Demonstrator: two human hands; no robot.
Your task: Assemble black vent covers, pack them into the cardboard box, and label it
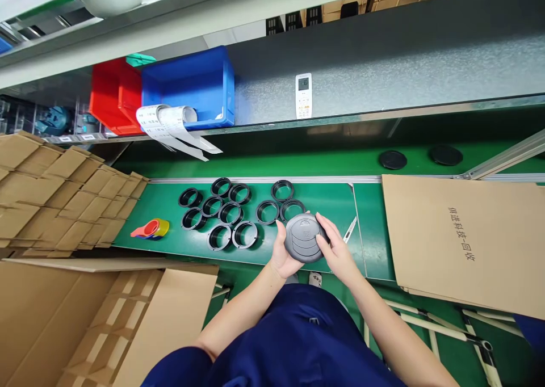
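L hand (283, 255) & R hand (337, 246) both gripping one dk-gray round louvered vent (303, 240), held over front edge of green bench (153, 202). L hand cups it from below/side, thumb at rim; R thumb presses on face, R fingers curl round the far edge.

Progress (my read): one pc in hand, looks whole from front; back hidden, can't tell its state. 11 black rings (245, 224) on bench, none w/ a louvered face in, so prob. unworked: 8 in L cluster, 3 nearer the hands. Two black discs (392, 160) lie farther back, R side; can't tell if finished pcs.

Materials: vent = matte molded plastic, curved slats across, small raised mark near top. Rings = glossier plastic, short open cylinders w/ flanged rim. Bench top smooth, slight sheen. Utility knife (349, 230), slim, pale, just beyond R hand. Tape rolls (158, 228), yellow/red, far L.

Cardboard: tan, flat stack (460, 236) at R, printed chars; open carton (181, 307) at lower L, crossed partitions inside; folded dividers (63, 194) piled above it.

Shelf: speckled gray, blue bin (227, 92) & red bin (111, 100) (rigid plastic), curling paper label strips (164, 126), white remote (304, 106).
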